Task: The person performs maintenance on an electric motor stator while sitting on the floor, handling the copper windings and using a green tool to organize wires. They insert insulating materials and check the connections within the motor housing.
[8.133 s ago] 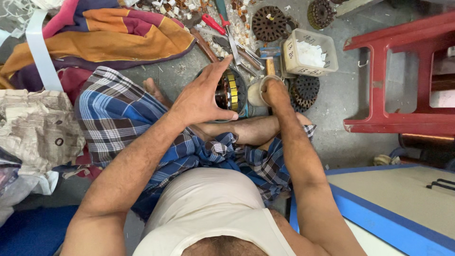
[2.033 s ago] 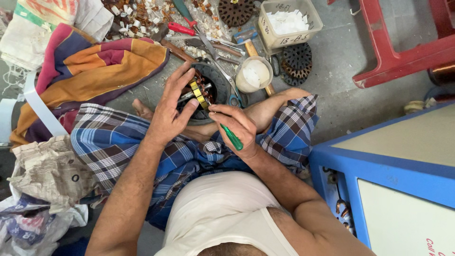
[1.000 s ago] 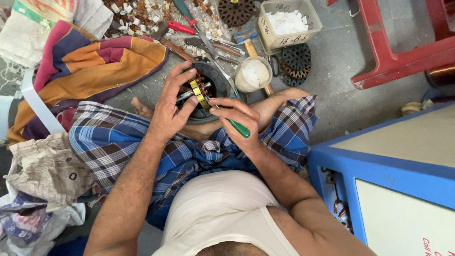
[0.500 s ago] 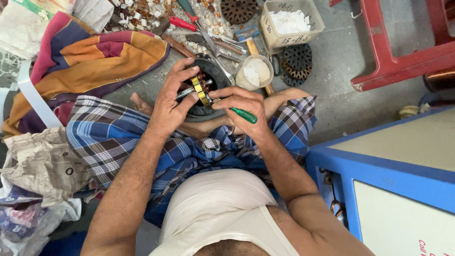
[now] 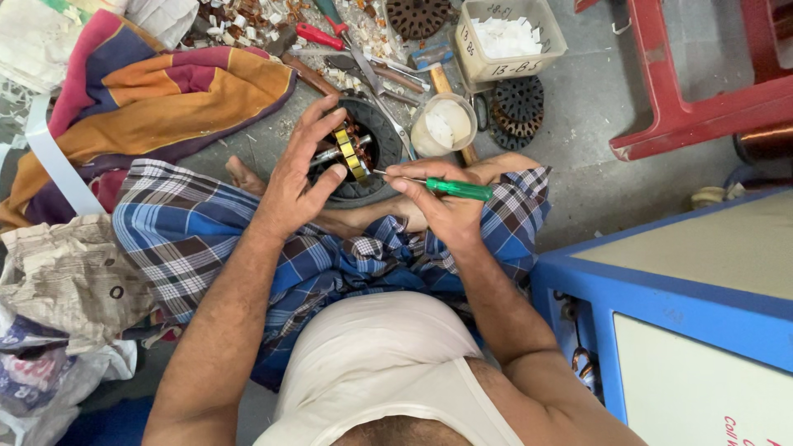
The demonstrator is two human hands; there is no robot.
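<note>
A round dark motor stator (image 5: 373, 157) with copper windings and yellow insulation rests on the floor in front of my crossed legs. My left hand (image 5: 299, 173) cups its left side, fingers spread over the rim. My right hand (image 5: 436, 206) grips a green-handled screwdriver (image 5: 454, 189), held nearly level. Its thin metal tip points left and reaches the yellow parts inside the stator.
A white cup (image 5: 442, 126), a clear tub of white scraps (image 5: 508, 39), dark ring-shaped motor parts (image 5: 516, 110), red-handled pliers (image 5: 322, 36) and other tools lie beyond the stator. A striped cloth (image 5: 157, 91) lies left, a red plastic stool (image 5: 702, 91) right, a blue cabinet (image 5: 686, 314) near right.
My right hand has turned the green screwdriver from pointing down to lying level and brought its tip to the stator. My left hand has stayed on the stator.
</note>
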